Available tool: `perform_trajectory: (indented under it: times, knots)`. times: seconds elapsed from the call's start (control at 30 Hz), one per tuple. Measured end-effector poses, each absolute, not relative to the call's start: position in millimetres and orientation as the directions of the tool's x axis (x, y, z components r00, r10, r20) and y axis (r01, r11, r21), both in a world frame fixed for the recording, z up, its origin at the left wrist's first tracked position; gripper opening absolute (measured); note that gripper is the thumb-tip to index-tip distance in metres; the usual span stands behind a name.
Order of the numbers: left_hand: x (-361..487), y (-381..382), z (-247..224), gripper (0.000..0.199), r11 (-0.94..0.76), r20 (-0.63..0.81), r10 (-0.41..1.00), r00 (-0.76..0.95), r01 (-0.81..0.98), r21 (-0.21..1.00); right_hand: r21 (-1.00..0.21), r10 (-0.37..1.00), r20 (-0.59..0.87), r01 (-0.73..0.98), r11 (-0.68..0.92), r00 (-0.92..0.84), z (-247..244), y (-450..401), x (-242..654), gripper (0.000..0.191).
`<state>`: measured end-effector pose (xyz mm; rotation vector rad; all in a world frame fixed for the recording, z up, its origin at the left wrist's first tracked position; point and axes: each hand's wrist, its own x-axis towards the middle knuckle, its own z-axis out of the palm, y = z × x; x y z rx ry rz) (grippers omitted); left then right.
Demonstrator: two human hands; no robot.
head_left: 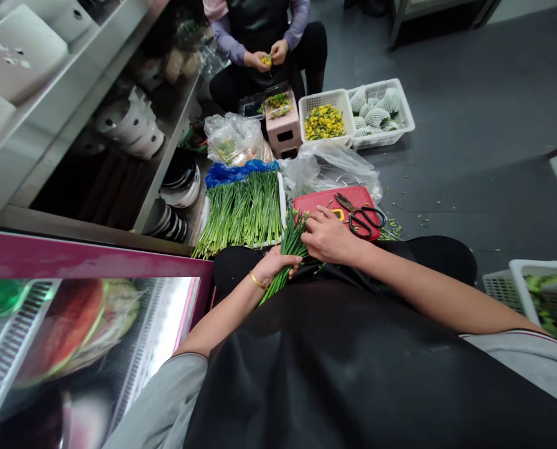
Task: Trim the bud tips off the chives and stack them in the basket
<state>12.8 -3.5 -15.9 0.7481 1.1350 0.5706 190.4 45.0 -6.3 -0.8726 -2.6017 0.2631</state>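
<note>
My left hand (274,264) is wrapped round a bunch of long green stems (293,240), held above my lap with the budded tips pointing away from me. At the upper right side of the bunch, the fingers of my right hand (324,234) are bent against the tips; whether they pinch a stem is hidden. A red board (312,201) lies just beyond, with black-handled scissors (363,218) on it. To the left, a white tray (282,196) lined with blue plastic (241,171) is filled with more green stems (245,209).
Opposite, a person (259,37) holds yellow flowers over a pink stool (284,132). Baskets of yellow flowers (325,122) and net-wrapped produce (376,117) stand beside it. Clear plastic bags (329,165) lie nearby. Metal shelving (72,125) and a lit display case (95,268) border the left.
</note>
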Motion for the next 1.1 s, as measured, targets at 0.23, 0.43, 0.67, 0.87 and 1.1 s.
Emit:
perform_trajectory:
  times: [0.23,0.43,0.67,0.87,1.1]
  knots:
    - [10,-4,-10,0.032,0.604,-0.560,0.756,0.340,-0.032,0.796,-0.997,0.996,0.037,0.059,0.042,-0.083,-29,67,192,0.026]
    - [-1,-5,-4,0.036,0.670,-0.547,0.702,0.456,-0.160,0.725,-0.998,0.959,-0.002,0.054,0.014,-0.284,-2,66,264,0.042]
    - [7,-6,-3,0.031,0.645,-0.530,0.712,0.460,-0.130,0.753,-0.870,0.849,0.274,0.260,0.419,-0.451,-3,48,225,0.029]
    - [10,-11,-7,0.036,0.629,-0.536,0.741,0.405,-0.136,0.766,-0.840,0.786,0.121,0.359,0.407,-0.606,-21,39,231,0.011]
    - [14,-11,-8,0.034,0.615,-0.536,0.739,0.409,-0.085,0.784,-0.822,0.925,0.197,0.459,0.336,-0.326,5,55,228,0.044]
